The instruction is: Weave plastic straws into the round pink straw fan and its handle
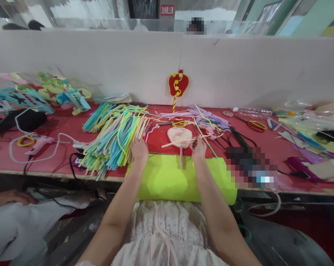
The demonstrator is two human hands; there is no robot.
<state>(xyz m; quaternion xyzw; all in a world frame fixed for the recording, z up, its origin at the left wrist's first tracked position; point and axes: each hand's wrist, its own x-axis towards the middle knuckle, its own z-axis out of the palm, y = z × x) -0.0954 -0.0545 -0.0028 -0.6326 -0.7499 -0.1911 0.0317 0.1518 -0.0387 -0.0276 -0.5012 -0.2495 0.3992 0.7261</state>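
Observation:
My left hand (139,149) lies against the right edge of a large bundle of pastel pipe cleaners (114,138), fingers stretched forward with their tips partly hidden. My right hand (199,148) pinches a pale pipe cleaner (188,140) beside a pink and cream fan-shaped piece (179,135). That piece lies flat, with a pink wrapped handle (181,159) pointing toward me. A twisted lilac pipe cleaner (152,130) lies just beyond my left hand. Under my forearms, a yellow-green sheet (178,181) hangs over the table's front edge.
A red fan with yellow trim (178,85) stands against the white partition (114,62). Yellow-handled scissors (180,123) and purple pipe cleaners (202,116) lie behind the piece. A pink glue gun (40,145) is left, more scissors (257,126) right. Another person's hand (22,197) is at lower left.

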